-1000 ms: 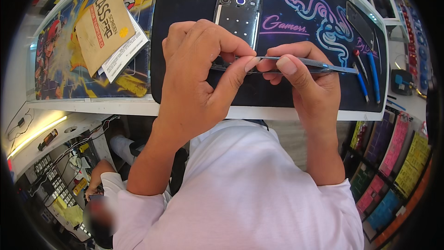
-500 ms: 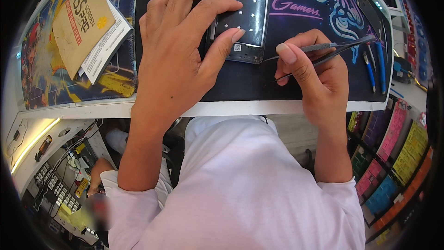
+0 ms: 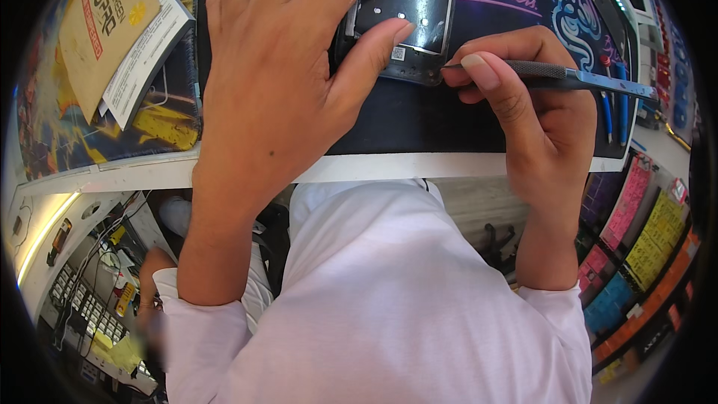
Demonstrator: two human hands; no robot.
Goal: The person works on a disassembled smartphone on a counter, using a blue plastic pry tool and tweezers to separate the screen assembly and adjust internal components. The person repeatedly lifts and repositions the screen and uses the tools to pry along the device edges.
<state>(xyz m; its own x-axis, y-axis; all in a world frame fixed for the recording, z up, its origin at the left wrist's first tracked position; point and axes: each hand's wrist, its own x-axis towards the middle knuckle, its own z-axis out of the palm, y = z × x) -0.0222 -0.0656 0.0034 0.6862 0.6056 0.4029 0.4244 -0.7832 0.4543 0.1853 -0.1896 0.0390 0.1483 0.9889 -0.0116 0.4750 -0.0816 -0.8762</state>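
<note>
The dark phone (image 3: 422, 7) lies on the black mat (image 3: 441, 123), with small pale spots along its exposed back and its upper part cut off by the frame. My left hand (image 3: 273, 67) rests across its left side, thumb and index finger spread apart over the back. In my right hand (image 3: 535, 97), a pair of dark metal tweezers (image 3: 613, 84) is pinched between thumb and fingers. Their back end points right. The fine tips reach the phone's lower right corner; whether they grip anything there is too small to tell.
Blue-handled tools (image 3: 622, 116) lie at the mat's right side, near a dark flat panel (image 3: 609, 7). On the left, a tan envelope (image 3: 112, 19) overlaps a white paper packet (image 3: 149, 52). The table's white edge (image 3: 404, 164) runs close in front of me.
My right hand has brought the tweezers to the phone's lower right corner and squeezed their prongs together. My left hand stays over the phone. The whole view has shifted slightly.
</note>
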